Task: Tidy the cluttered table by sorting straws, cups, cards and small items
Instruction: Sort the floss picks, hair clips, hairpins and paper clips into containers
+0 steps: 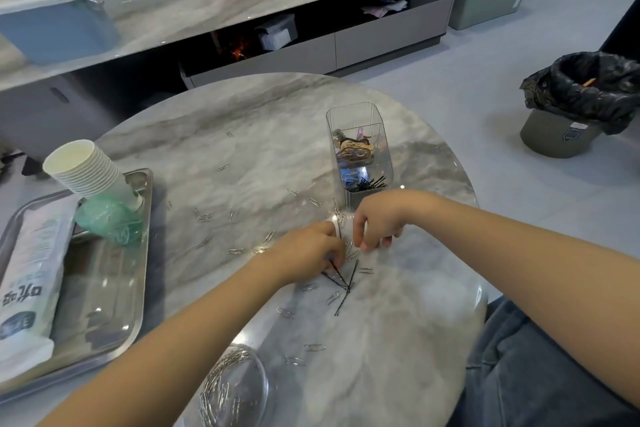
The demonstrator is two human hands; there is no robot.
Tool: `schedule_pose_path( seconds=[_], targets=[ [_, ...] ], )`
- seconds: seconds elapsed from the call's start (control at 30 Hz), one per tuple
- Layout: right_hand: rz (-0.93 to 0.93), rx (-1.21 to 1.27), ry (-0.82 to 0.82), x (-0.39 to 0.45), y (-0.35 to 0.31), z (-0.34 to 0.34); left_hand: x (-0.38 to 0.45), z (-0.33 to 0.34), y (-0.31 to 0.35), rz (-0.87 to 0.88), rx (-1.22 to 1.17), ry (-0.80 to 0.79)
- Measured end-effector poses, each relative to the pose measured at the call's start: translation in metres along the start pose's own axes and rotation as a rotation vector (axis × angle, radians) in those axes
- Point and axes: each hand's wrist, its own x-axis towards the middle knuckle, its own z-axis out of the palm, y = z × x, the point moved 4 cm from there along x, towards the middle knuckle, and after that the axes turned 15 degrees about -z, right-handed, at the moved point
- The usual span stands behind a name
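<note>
Silver paper clips point(235, 251) lie scattered over the round marble table point(242, 149). Black hairpins point(346, 282) lie crossed in front of my hands. My left hand point(306, 250) pinches a black hairpin near the table's middle. My right hand point(375, 222) hovers beside it with fingers curled down onto the clips; whether it holds one is hidden. A clear bowl point(239, 388) at the front holds several paper clips. A clear square container point(360, 152) behind my right hand holds hairpins and small clips.
A metal tray point(114, 305) at the left carries a stack of paper cups point(90, 173), a green bag point(107, 218) and a white packet point(31, 284). A black-lined bin point(585, 100) stands on the floor at the right. A low cabinet point(311, 28) runs behind.
</note>
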Motion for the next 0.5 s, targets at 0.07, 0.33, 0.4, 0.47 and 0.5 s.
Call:
schedule_pose_path(
  seconds=[0.07,0.33,0.4,0.47,0.5],
  targets=[
    [-0.016,-0.020,-0.015,0.002,-0.002,0.003,-0.002,0.000,-0.001,0.011,0.079,0.018],
    [-0.197,0.033,0.162,0.004,-0.019,-0.001,-0.009,-0.005,-0.014,-0.140,-0.167,0.068],
    [-0.232,0.061,0.148,0.004,-0.026,0.003,-0.012,-0.010,-0.016,-0.159,-0.312,0.101],
    [-0.218,0.049,0.149,0.005,-0.027,0.007,-0.015,-0.013,-0.016,-0.160,-0.409,0.120],
    [-0.204,0.032,0.143,0.005,-0.027,0.008,-0.017,-0.012,-0.016,-0.160,-0.440,0.116]
  ],
)
